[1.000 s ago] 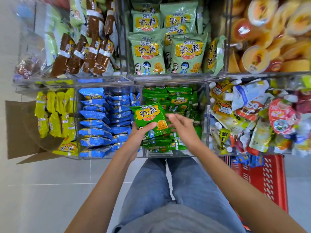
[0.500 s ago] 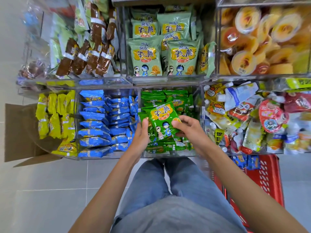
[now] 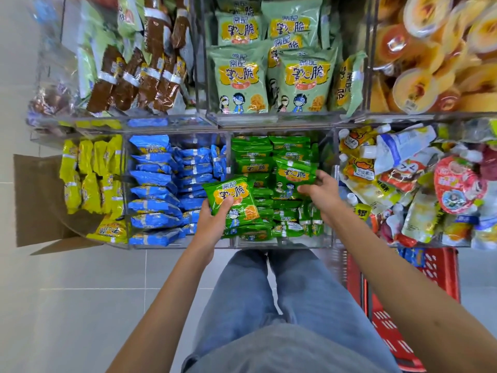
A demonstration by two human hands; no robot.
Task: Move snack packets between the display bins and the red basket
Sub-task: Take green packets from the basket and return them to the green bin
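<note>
While reaching over the green bin point(image 3: 282, 242), holding one green packet point(image 3: 232, 203) in the left grip point(image 3: 212, 219), thumb on its face and fingers curled beneath, just above the bin's front left corner. Pinching a second packet point(image 3: 294, 176) in the right grip point(image 3: 320, 189), fingers closing on its right edge, over the stacked packets in the same bin. Lying just left, blue packets point(image 3: 156, 189), then yellow packets point(image 3: 88, 179); just right, pouches point(image 3: 398, 168). Standing on the floor below right, partly behind the right forearm, basket point(image 3: 387, 327).
</note>
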